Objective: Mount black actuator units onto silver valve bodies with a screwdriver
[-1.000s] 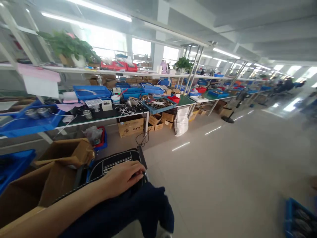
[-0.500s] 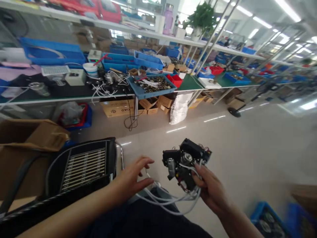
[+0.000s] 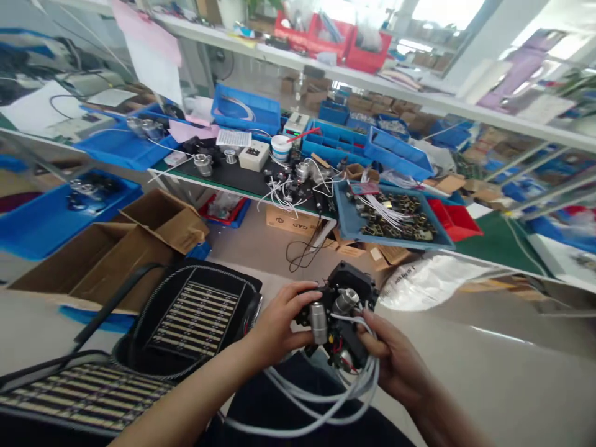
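Both hands grip a cluster of black motorized valve assemblies with metal valve bodies (image 3: 347,302) in front of me, above my lap. My left hand (image 3: 285,316) is closed around the cluster's left side, next to an upright silver valve cylinder (image 3: 318,324). On the right side, my right hand (image 3: 388,347) is closed on the cluster and on white cables (image 3: 372,372) that loop down below it. Red wires show among the black parts. The fingertips behind the cluster are hidden.
A black chair with slatted cover (image 3: 198,316) stands at left, beside an open cardboard box (image 3: 102,264). Ahead, the workbench (image 3: 246,183) carries a blue tray of brass-coloured parts (image 3: 349,223), white-cabled parts (image 3: 284,189) and a white tub (image 3: 280,149). A white sack (image 3: 423,285) lies under it.
My left hand, open and apart before, has closed on the left side of the valve cluster. The view has turned left toward the workbench and chair. My right hand keeps its hold.
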{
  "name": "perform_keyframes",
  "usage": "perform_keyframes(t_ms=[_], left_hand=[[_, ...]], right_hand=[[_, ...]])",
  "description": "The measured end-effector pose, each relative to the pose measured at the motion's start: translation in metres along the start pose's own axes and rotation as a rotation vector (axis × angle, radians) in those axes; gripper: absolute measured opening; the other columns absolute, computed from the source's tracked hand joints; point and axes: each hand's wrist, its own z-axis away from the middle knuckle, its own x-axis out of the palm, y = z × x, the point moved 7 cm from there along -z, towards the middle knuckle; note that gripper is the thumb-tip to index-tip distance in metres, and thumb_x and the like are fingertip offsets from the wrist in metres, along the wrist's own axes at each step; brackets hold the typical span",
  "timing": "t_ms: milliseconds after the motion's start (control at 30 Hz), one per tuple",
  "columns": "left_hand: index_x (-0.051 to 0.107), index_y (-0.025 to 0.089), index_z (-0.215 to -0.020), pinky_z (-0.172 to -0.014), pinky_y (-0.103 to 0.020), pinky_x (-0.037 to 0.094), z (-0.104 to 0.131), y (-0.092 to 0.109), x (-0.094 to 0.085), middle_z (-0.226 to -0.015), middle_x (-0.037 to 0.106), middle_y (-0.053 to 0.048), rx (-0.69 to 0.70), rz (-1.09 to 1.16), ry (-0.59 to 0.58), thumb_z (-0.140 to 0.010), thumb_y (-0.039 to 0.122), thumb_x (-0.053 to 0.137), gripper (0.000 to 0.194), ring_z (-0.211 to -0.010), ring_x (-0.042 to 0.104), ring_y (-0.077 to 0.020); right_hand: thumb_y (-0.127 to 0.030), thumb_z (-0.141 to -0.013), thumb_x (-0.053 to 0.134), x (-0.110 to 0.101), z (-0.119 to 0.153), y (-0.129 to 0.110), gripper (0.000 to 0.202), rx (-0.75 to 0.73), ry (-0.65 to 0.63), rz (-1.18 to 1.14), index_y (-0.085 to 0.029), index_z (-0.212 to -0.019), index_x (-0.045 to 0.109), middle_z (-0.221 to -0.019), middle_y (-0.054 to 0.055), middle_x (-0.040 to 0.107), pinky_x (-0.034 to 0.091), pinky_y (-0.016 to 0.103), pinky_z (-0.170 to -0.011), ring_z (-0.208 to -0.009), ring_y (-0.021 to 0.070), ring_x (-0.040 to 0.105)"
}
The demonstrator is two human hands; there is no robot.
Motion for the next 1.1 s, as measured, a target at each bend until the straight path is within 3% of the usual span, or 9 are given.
perform_keyframes(t_ms=[233, 433, 633, 767, 900, 1000, 1100], left_hand=[[0.045, 0.029, -0.119, -0.096, -0.035, 0.038, -0.058, -0.068, -0.076, -0.123, 0.047, -0.006, -0.122, 0.100, 0.204, -0.069, 0.027, 0.070, 0.057, -0.113, 0.046, -0.0200], [0.053, 0.024, -0.113, -0.083, -0.032, 0.042, -0.100, -0.132, -0.151, -0.097, 0.054, -0.003, -0.456, -0.010, 0.403, -0.067, 0.038, 0.070, 0.051, -0.092, 0.053, -0.0182], [0.053, 0.028, -0.114, -0.085, -0.035, 0.043, -0.132, -0.149, -0.221, -0.097, 0.048, -0.003, -0.602, -0.266, 0.588, -0.067, 0.038, 0.070, 0.050, -0.093, 0.050, -0.0189], [0.054, 0.027, -0.113, -0.083, -0.042, 0.045, -0.155, -0.154, -0.259, -0.104, 0.046, -0.007, -0.685, -0.555, 0.512, -0.068, 0.036, 0.070, 0.049, -0.097, 0.047, -0.0235], [0.054, 0.027, -0.112, -0.080, -0.042, 0.047, -0.181, -0.177, -0.297, -0.103, 0.045, -0.007, -0.705, -0.686, 0.389, -0.068, 0.035, 0.069, 0.047, -0.095, 0.047, -0.0248], [0.054, 0.027, -0.111, -0.080, -0.042, 0.047, -0.200, -0.213, -0.330, -0.099, 0.047, -0.006, -0.668, -0.656, 0.297, -0.068, 0.036, 0.069, 0.046, -0.093, 0.047, -0.0239], [0.056, 0.026, -0.107, -0.080, -0.041, 0.047, -0.211, -0.264, -0.363, -0.097, 0.047, -0.005, -0.626, -0.546, 0.202, -0.066, 0.035, 0.071, 0.045, -0.092, 0.048, -0.0234]], right_hand=[[-0.041, -0.066, 0.074, 0.077, -0.104, -0.068, 0.038, 0.257, -0.182, 0.006, -0.015, -0.069, 0.047, -0.040, -0.015, 0.015, 0.010, 0.010, -0.028, -0.034, 0.0002, 0.002], [-0.036, -0.065, 0.076, 0.149, -0.205, -0.110, 0.037, 0.441, -0.314, 0.047, -0.012, -0.071, 0.049, -0.040, -0.014, 0.025, 0.008, 0.009, -0.027, -0.034, -0.0008, 0.005], [-0.037, -0.067, 0.075, 0.206, -0.287, -0.137, 0.034, 0.529, -0.389, 0.197, -0.012, -0.072, 0.051, -0.041, -0.013, 0.027, 0.008, 0.009, -0.028, -0.034, -0.0010, 0.006], [-0.039, -0.070, 0.072, 0.239, -0.326, -0.140, 0.033, 0.550, -0.455, 0.255, -0.013, -0.076, 0.051, -0.044, -0.012, 0.027, 0.008, 0.010, -0.029, -0.035, -0.0004, 0.007], [-0.040, -0.072, 0.069, 0.265, -0.362, -0.140, 0.033, 0.526, -0.454, 0.239, -0.014, -0.073, 0.049, -0.045, -0.012, 0.024, 0.008, 0.011, -0.030, -0.036, 0.0001, 0.006], [-0.042, -0.073, 0.068, 0.286, -0.393, -0.138, 0.034, 0.472, -0.400, 0.205, -0.015, -0.075, 0.049, -0.046, -0.012, 0.024, 0.007, 0.011, -0.030, -0.036, 0.0007, 0.006], [-0.045, -0.072, 0.068, 0.310, -0.424, -0.132, 0.036, 0.407, -0.296, 0.153, -0.015, -0.077, 0.049, -0.046, -0.012, 0.024, 0.006, 0.012, -0.031, -0.037, 0.0010, 0.005]])
